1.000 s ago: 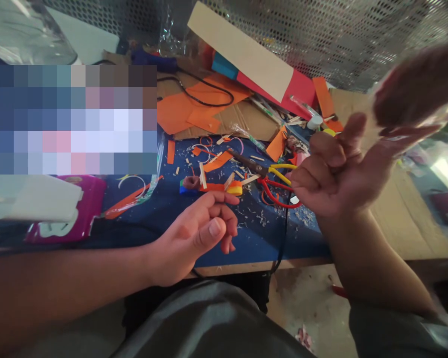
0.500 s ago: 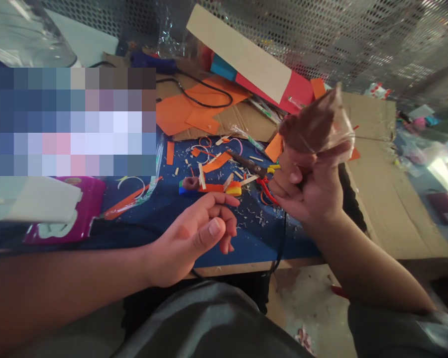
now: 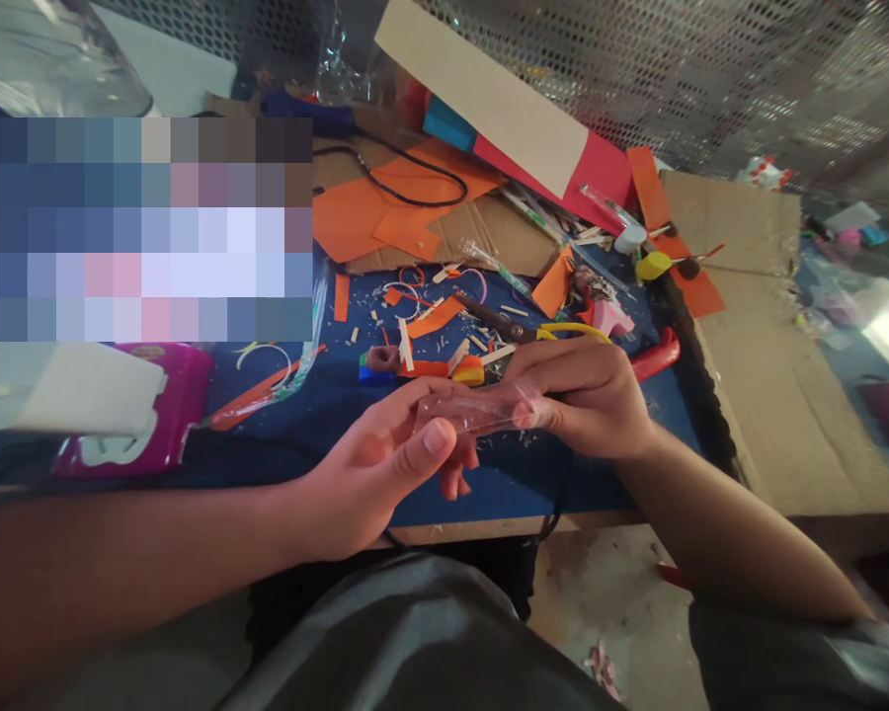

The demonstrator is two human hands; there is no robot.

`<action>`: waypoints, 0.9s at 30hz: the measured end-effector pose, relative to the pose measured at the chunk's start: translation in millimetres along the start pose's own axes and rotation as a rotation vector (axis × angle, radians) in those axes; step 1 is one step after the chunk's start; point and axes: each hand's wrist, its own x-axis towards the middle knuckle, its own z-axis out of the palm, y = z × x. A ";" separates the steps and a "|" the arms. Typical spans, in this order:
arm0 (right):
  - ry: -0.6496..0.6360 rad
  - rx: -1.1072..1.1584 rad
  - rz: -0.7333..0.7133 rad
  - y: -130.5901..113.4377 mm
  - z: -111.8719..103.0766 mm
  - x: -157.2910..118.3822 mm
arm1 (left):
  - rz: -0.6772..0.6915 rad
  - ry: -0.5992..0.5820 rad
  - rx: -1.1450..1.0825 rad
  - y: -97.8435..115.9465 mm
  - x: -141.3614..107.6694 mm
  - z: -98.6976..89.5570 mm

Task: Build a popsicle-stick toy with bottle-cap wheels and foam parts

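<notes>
A small clear plastic packet [image 3: 481,407] with something brown in it stretches between my two hands in the head view. My left hand [image 3: 392,464] holds its left end between thumb and curled fingers. My right hand [image 3: 593,400] pinches the right end, where the plastic is bunched. Just beyond them, scissors [image 3: 508,326] with dark blades and yellow and red on the handles lie partly behind my right hand. A small brown lump with a hollow [image 3: 383,359] sits on a blue piece, next to an orange strip [image 3: 424,368] and a yellow piece [image 3: 468,370].
Paper scraps and short wooden sticks litter the blue table [image 3: 444,504]. Orange sheets [image 3: 348,212] and a blue-handled tool with a black cord [image 3: 415,197] lie behind. Cardboard [image 3: 770,395] covers the right side. A magenta device [image 3: 193,395] stands left; a blurred block hides the upper left.
My right hand has come down and left with the packet, bringing it to my left hand, which was empty and now closes on it. More of the scissors' handles shows.
</notes>
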 end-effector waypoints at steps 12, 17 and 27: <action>0.022 -0.278 -0.096 -1.3 5.5 -8.0 | -0.137 0.116 0.034 4.6 1.0 4.6; 0.035 -0.258 -0.104 -1.3 6.4 -5.6 | -0.137 0.108 0.071 4.7 1.4 5.6; -0.025 -0.251 -0.055 0.3 3.6 -6.8 | -0.150 0.080 0.144 5.7 0.6 6.4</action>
